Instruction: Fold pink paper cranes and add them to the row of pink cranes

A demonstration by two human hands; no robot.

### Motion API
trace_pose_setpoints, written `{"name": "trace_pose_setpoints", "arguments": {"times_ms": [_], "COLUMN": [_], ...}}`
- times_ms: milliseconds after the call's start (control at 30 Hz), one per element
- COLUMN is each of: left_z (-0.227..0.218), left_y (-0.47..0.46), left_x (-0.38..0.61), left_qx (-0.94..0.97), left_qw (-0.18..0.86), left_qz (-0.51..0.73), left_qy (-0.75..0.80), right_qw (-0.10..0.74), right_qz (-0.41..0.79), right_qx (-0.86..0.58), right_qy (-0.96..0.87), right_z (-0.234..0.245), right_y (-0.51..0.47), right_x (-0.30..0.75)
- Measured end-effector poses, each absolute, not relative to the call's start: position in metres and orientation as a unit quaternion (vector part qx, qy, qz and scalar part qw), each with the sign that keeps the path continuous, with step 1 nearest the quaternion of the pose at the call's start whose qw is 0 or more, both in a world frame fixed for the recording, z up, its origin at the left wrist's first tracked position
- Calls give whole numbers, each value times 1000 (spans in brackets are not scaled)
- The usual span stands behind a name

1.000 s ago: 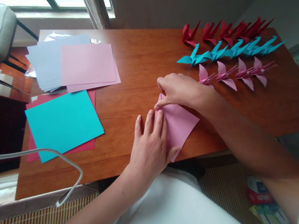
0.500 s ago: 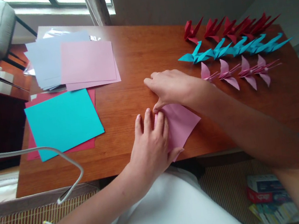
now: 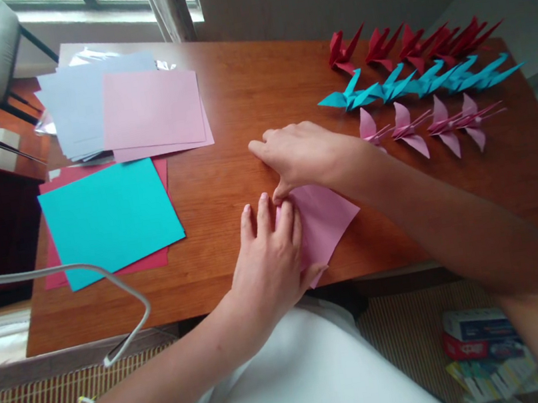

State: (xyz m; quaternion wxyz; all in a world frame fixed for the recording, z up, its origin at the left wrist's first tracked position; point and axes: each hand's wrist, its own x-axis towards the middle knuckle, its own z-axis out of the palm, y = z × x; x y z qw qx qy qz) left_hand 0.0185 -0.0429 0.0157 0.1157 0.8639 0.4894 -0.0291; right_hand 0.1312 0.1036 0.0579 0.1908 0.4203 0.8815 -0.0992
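Observation:
A folded sheet of pink origami paper (image 3: 325,223) lies near the front edge of the table, one corner pointing right. My left hand (image 3: 269,252) rests flat over its left part, fingers spread and thumb along the lower edge. At the paper's upper left corner, the thumb of my right hand (image 3: 299,153) presses down beside my left fingertips. The other right fingers stretch out to the left above the wood, holding nothing. Both hands hide the paper's left edge and top.
Turquoise sheets (image 3: 113,221) lie over red sheets (image 3: 161,170) on the left. Behind them are pink sheets (image 3: 151,108) and pale grey-blue sheets (image 3: 76,112). Rows of red cranes (image 3: 380,50), turquoise cranes (image 3: 397,82) and pink cranes (image 3: 407,130) stand at right. A white cable (image 3: 125,287) hangs front left.
My right fingers have reached slightly further left while the thumb stays at the paper's corner. My left hand keeps its place on the paper. The whole view has shifted a little.

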Motion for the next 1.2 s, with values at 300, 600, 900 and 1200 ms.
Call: {"name": "trace_pose_setpoints", "arguments": {"times_ms": [300, 600, 900, 1200], "left_z": [17, 15, 13, 13], "left_y": [-41, -42, -43, -42], "left_x": [19, 19, 17, 11], "left_qx": [866, 871, 869, 866], "left_qw": [107, 98, 99, 122], "left_qz": [-35, -35, -21, 2], "left_qy": [487, 481, 484, 485], "right_qw": [184, 166, 142, -5], "right_qz": [-110, -115, -129, -185], "right_qx": [415, 463, 460, 472], "right_qy": [884, 863, 867, 862], "right_z": [55, 49, 44, 23], "right_y": [105, 139, 165, 148], "right_x": [131, 152, 167, 185]}}
